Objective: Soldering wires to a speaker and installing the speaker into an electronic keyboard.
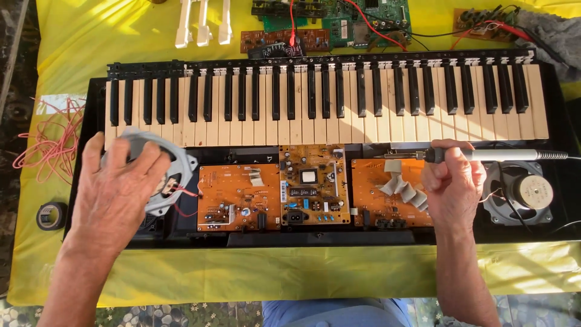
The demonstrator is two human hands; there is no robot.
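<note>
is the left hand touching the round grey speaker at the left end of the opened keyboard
Touching. The head view shows the left hand laid over the round grey metal-framed speaker, fingers curled across its rim with no gap, lifting it tilted above the black keyboard case.

Both arms come up from the bottom edge bare – no sleeves anywhere from the forearms to the wrists, no watch, no bracelets, no gloves. The left hand (115, 188) looks broad, with raised veins and tendons running across the back and creased knuckles. The right hand (452, 184) is the same story – wrinkled at the joints, short plain nails, and no rings that I can spot on either one. Forearms are lean with a bit of fine hair. Down between them there's a strip of blue-grey clothing at the person's lap.
</note>
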